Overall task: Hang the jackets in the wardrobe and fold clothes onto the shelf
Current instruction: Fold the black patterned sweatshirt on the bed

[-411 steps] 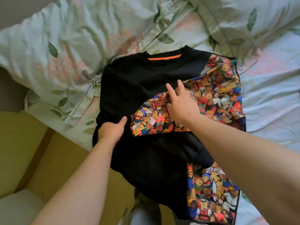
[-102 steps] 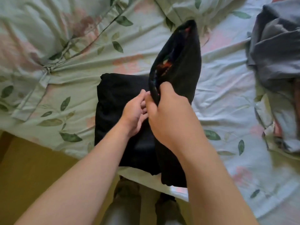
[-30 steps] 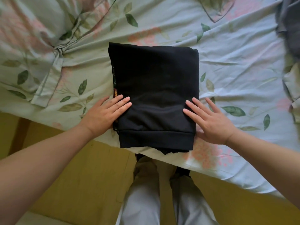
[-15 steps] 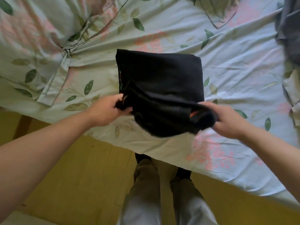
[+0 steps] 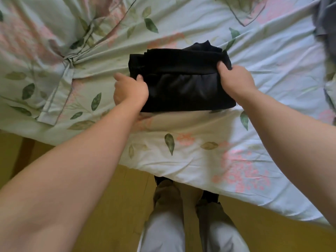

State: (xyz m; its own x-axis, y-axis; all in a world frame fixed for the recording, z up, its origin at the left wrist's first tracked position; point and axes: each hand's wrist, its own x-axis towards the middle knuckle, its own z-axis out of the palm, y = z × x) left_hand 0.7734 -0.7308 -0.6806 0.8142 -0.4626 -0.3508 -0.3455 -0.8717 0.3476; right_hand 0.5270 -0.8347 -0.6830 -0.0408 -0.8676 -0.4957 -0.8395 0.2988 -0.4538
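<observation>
A black sweatshirt lies folded into a compact rectangle on the bed, its lower half doubled over the upper half. My left hand grips its left edge, thumb on top of the fold. On the other side my right hand pinches the upper right corner of the folded layer. The printed panels of the sweatshirt are hidden inside the folds.
The bed's floral sheet hangs over the near edge. A bunched duvet fills the left. Grey clothing lies at the far right. Yellow floor and my legs in light trousers are below.
Half a second ago both hands were lifting the near half of the sweatshirt. It is now laid over the far half, making a smaller bundle, with both hands still holding its sides.
</observation>
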